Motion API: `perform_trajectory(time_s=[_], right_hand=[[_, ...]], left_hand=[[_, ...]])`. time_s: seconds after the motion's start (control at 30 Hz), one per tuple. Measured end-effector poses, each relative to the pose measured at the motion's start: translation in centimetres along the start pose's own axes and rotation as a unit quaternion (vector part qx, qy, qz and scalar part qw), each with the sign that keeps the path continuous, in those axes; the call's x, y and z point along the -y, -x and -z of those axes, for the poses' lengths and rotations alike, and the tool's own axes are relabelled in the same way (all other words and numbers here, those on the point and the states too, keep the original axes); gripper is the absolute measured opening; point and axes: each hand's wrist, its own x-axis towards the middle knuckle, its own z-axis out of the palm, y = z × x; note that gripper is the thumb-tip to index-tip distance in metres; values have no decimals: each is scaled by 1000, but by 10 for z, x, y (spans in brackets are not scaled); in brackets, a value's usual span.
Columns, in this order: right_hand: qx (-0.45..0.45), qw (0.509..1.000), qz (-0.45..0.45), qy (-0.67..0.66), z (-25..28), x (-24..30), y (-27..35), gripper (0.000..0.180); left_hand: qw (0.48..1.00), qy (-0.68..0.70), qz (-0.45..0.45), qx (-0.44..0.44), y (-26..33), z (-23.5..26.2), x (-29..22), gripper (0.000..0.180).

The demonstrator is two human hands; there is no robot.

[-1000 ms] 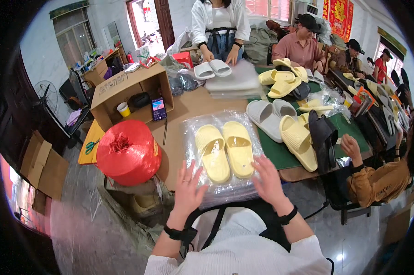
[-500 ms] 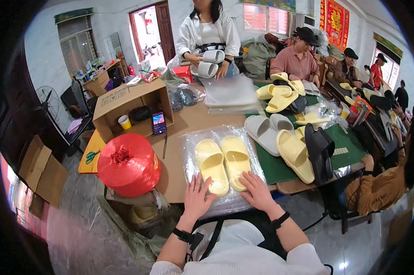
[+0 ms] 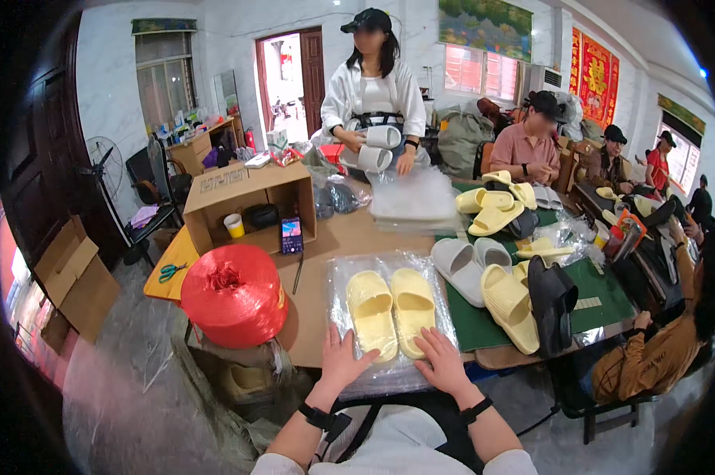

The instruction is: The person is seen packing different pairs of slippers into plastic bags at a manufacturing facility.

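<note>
Two pale yellow slide slippers (image 3: 372, 317) lie side by side in front of me, toes pointing away, on a pile of clear plastic bags (image 3: 343, 277). Whether they are inside the top bag or on it, I cannot tell. My left hand (image 3: 344, 361) rests on the plastic beside the left slipper's heel, fingers spread, thumb close to the heel. On the other side my right hand (image 3: 442, 359) lies with fingers stretched out, its fingertips near the heel of the right slipper. Neither hand grips anything.
A red roll of plastic twine (image 3: 235, 297) and an open cardboard box (image 3: 251, 194) stand to the left. Grey, yellow and black slippers (image 3: 506, 307) crowd the green mat (image 3: 484, 336) at right. Across the table, a person (image 3: 372, 95) holds grey slippers beside stacked clear bags (image 3: 415, 202).
My view has tilted up, so the table sits lower in the picture. Both hands stay spread beside the yellow slippers, with little movement.
</note>
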Motion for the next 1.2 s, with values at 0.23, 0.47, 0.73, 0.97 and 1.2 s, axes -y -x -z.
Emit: perform_trajectory(time_s=[0.23, 0.47, 0.73, 0.97, 1.2], right_hand=[[-7, 1000, 8, 13, 1, 3, 0, 57], [-18, 1000, 5, 14, 1, 1, 2, 55], [-25, 1000, 16, -2, -1, -3, 0, 53], [-37, 998, 12, -54, 10, -3, 4, 72], [-133, 838, -222, -480, 36, 25, 8, 91]], left_hand=[[995, -40, -21, -86, -13, -11, -20, 74], [971, 214, 103, -29, -28, -2, -31, 63], [803, 494, 330, 46, -42, -4, -45, 57], [766, 598, 213, 102, -35, -17, -25, 49], [686, 700, 136, 141, -9, 28, -49, 58]])
